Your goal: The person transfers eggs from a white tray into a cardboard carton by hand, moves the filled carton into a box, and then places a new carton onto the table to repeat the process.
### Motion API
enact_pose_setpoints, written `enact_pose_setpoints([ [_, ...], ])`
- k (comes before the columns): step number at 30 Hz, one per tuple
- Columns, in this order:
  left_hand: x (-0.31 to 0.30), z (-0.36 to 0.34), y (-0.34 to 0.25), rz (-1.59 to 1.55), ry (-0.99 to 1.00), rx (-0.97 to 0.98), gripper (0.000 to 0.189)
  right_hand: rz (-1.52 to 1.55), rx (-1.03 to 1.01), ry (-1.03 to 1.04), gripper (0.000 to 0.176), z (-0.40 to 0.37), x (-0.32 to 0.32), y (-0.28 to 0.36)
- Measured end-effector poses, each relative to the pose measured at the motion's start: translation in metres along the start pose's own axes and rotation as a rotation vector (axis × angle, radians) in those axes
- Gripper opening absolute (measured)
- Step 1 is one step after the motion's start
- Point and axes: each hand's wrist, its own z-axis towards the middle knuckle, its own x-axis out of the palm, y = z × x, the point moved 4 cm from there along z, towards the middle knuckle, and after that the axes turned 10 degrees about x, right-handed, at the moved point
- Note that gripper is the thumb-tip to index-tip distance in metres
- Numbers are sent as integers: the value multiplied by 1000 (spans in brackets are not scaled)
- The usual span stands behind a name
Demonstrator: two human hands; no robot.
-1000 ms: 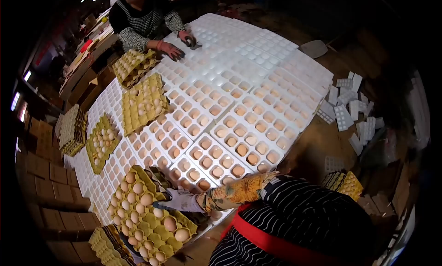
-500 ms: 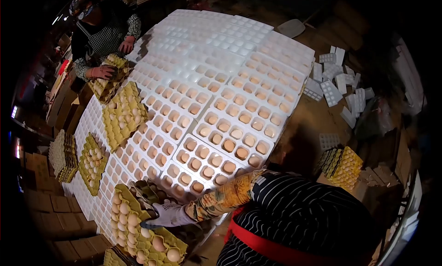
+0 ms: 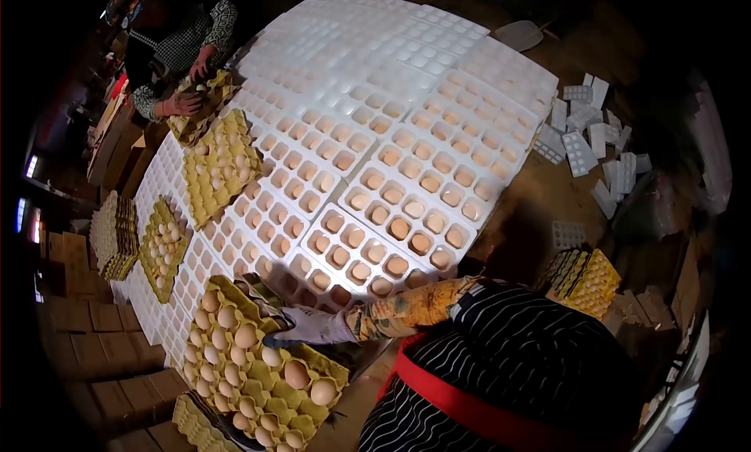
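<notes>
"What's nearest?"

"A yellow egg tray (image 3: 274, 391), low on the left, tilted. Brown and pale eggs fill many cups; some in the middle and lower right are bare."

"And the hands?"

"The gloved right hand (image 3: 314, 327) lies over the upper right edge, dark fingertips (image 3: 275, 341) just beside a pale egg (image 3: 271, 356). I can't tell whether it's closed on the edge. I can't make out the left hand, so I can't tell its grip."

"Anything beyond the tray?"

"White trays (image 3: 341, 199) side by side, with eggs in their square cups. The far ones are washed out by glare. Left of them, a small yellow tray (image 3: 179, 256) holds a cluster of eggs, near a stack of trays (image 3: 113, 234)."

"Farther off?"

"A half-filled yellow tray (image 3: 205, 206), then a co-worker with both hands (image 3: 184, 104) at another yellow tray (image 3: 188, 130)."

"Over on the right?"

"Yellow trays (image 3: 588, 284) stacked on that side, and white foam pieces (image 3: 579, 155) scattered on the floor."
</notes>
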Motion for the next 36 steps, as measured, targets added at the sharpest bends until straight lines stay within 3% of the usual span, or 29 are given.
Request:
enact_pose_setpoints([
  [1, -9, -7, -5, 2, -31, 13, 64, 14, -39, 27, 77, -6, -10, 5],
  [2, -15, -13, -13, -4, -47, 43, 64, -6, -212, -77, 78, -11, -22, 8],
  [3, -20, -22, -24, -22, -70, 78, 65, -105, -39, -4, 75, -31, -44, 29],
  [4, -15, -29, -36, -35, -32, 130, 65, 111, -194, -32, 72, -19, -51, 5],
  [6, 0, -45, -65, -84, 27, 218, 66, 256, -174, 31, 64, -59, -104, 37],
  [7, 16, -51, -82, -107, 82, 269, 66, 302, -170, 91, 66, -61, -132, 33],
  [8, 41, -58, -102, -126, 146, 324, 67, 181, 18, 59, 65, -83, -167, 54],
  [9, 71, -66, -124, -139, 226, 398, 67, 212, -91, 20, 62, -68, -197, 21],
  [10, 108, -74, -144, -141, 293, 464, 68, 178, -118, -13, 57, -80, -227, 33],
  [12, 177, -93, -192, -140, 367, 516, 66, 233, -140, 111, 49, -69, -300, 19],
  [13, 205, -98, -195, -257, 376, 389, 64, 125, -128, 23, 51, -85, -320, 40],
  [16, 266, -105, -188, -586, 322, -27, 60, -75, -110, 12, 63, -56, -356, 8],
  [18, 281, -79, -184, -592, 367, -87, 60, -509, 116, -148, 78, -58, -370, 9],
  [19, 281, -73, -179, -595, 382, -131, 60, -642, 168, 48, 87, -65, -377, 33],
  [20, 273, -75, -171, -590, 399, -187, 60, -625, 25, 68, 88, -49, -383, 23],
  [21, 265, -84, -165, -582, 424, -248, 60, -736, 59, 125, 87, -57, -398, 47],
  [23, 237, -68, -163, -482, 142, -251, 55, -628, -73, -59, 69, -69, -446, 81],
  [25, 224, -69, -229, -282, 251, 16, 58, -382, -172, -266, 52, -105, -499, 105],
  [26, 224, -89, -276, -271, 294, 2, 58, -291, -297, -341, 47, -134, -517, 109],
  [27, 229, -114, -317, -258, 326, -8, 58, 44, -63, -440, 41, -177, -487, 138],
  [28, 237, -130, -337, -224, 391, 137, 59, -93, -167, -463, 43, -177, -493, 127],
  [29, 242, -144, -353, -183, 451, 277, 61, -31, -216, -309, 46, -180, -480, 112],
  [31, 251, -165, -378, 123, 377, 506, 66, -601, -101, -164, 54, -202, -418, 109],
  [32, 253, -170, -394, 176, 384, 555, 65, -822, -391, -54, 57, -208, -381, 110],
  [33, 254, -170, -406, 228, 393, 608, 64, -1058, -477, -75, 61, -215, -350, 111],
  [35, 265, -164, -396, 137, 365, 625, 62, -1448, -491, -121, 58, -211, -305, 93],
  [36, 267, -158, -399, 151, 382, 642, 62, -1485, -513, -127, 54, -209, -296, 84],
])
